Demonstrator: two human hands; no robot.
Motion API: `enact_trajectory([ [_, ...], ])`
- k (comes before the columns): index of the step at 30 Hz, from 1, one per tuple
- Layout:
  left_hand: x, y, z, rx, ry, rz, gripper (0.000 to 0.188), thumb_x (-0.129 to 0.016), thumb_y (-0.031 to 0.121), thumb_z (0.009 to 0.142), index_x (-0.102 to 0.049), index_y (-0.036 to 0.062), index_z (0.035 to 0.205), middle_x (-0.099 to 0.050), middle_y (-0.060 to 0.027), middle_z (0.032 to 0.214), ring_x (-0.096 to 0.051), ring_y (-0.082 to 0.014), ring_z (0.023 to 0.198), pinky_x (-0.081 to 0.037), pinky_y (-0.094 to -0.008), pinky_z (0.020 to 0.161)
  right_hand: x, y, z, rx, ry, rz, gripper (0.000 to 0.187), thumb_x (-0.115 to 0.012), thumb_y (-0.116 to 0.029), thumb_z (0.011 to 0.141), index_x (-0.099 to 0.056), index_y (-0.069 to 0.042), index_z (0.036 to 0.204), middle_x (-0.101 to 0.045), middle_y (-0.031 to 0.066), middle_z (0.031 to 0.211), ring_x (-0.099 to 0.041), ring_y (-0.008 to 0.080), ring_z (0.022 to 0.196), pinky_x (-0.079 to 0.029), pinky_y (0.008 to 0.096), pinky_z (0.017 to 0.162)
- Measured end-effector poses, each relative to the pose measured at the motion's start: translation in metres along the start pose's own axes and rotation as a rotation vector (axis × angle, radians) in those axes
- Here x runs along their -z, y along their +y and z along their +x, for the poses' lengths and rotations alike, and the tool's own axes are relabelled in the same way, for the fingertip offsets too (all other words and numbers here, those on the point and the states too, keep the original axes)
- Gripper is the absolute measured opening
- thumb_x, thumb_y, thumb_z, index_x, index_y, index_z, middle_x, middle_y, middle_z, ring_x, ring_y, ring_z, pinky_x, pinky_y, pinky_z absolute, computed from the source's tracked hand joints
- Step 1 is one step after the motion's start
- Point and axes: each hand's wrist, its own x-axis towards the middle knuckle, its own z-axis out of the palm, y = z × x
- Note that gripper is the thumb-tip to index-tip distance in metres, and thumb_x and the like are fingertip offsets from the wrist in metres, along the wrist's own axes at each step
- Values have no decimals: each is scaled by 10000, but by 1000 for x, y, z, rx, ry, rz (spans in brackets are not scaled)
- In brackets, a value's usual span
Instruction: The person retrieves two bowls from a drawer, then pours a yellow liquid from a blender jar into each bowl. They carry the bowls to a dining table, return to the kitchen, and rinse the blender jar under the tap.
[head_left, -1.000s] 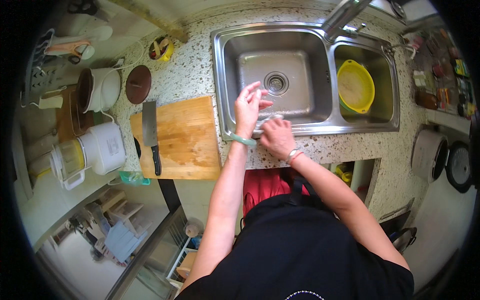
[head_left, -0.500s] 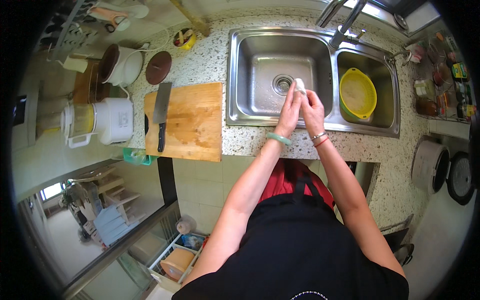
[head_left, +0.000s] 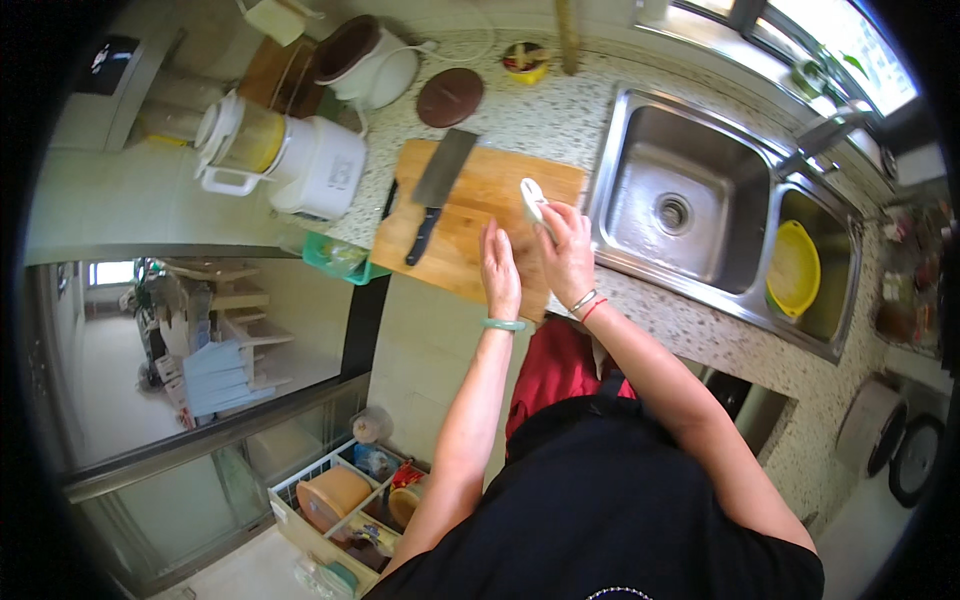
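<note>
— Hands first: what are they doing?

— Right hand (head_left: pixel 566 256) is grasping a small white oblong object (head_left: pixel 533 203), fingers curling round its lower end, just above the middle of the frame. Left hand (head_left: pixel 499 272) is lying open and flat, palm down, just beside the right one, gripping nothing.

— And where is that white object sitting?

— It is hovering over the right edge of the rectangular wooden cutting board (head_left: pixel 478 222), which is resting on the speckled stone desk (head_left: pixel 560 115). Whether it is touching the board, I cannot tell.

— Anything else lying on the board?

— A broad steel cleaver with a black handle (head_left: pixel 434 193) is lying on its left part, well apart from both hands.

— What is surrounding it?

— Right of the board, a stainless steel double sink (head_left: pixel 700 205) is filling the upper right, with a yellow round bowl (head_left: pixel 793 269) sitting in its smaller basin. In the upper left, a white kitchen appliance with a clear jug (head_left: pixel 285 155) is standing, and a round dark brown lid (head_left: pixel 450 97) is lying behind the board.
</note>
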Motion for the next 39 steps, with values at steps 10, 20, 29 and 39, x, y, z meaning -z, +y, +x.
enact_trajectory([
  [10, 84, -52, 25, -74, -115, 391, 584, -434, 352, 1020, -286, 31, 1485, -222, -226, 1550, -230, -352, 1437, -243, -400, 1151, -102, -10, -18, 286, -633, -443, 591, -661, -288, 751, -546, -142, 1312, -450, 80, 1374, -453, 279, 1174, -361, 431, 981],
  [20, 79, -31, 40, -116, -326, 429, 623, -564, 226, 954, -288, 73, 1492, -142, -216, 1574, -242, -402, 1419, -267, -434, 1144, -104, 42, 24, 122, -318, -746, 562, -630, -73, 756, -576, -273, 1278, -511, 43, 1258, -511, 271, 1087, -432, 406, 910],
  [29, 81, -41, 36, -224, -409, 539, 641, -630, 152, 890, -352, 77, 1463, -132, -228, 1571, -138, -427, 1443, -224, -470, 1156, -41, 86, 60, -32, 194, -566, 410, -589, -4, 815, -587, -114, 1210, -547, 129, 1176, -499, 325, 1006, -461, 440, 865],
  [39, 86, -41, 35, -335, -484, 711, 570, -640, 146, 878, -440, 87, 1409, -187, -253, 1548, -164, -454, 1427, -237, -482, 1147, -128, 47, 65, 190, -287, -610, 434, -578, -81, 799, -632, -244, 1198, -501, 44, 1290, -501, 228, 1104, -421, 372, 961],
])
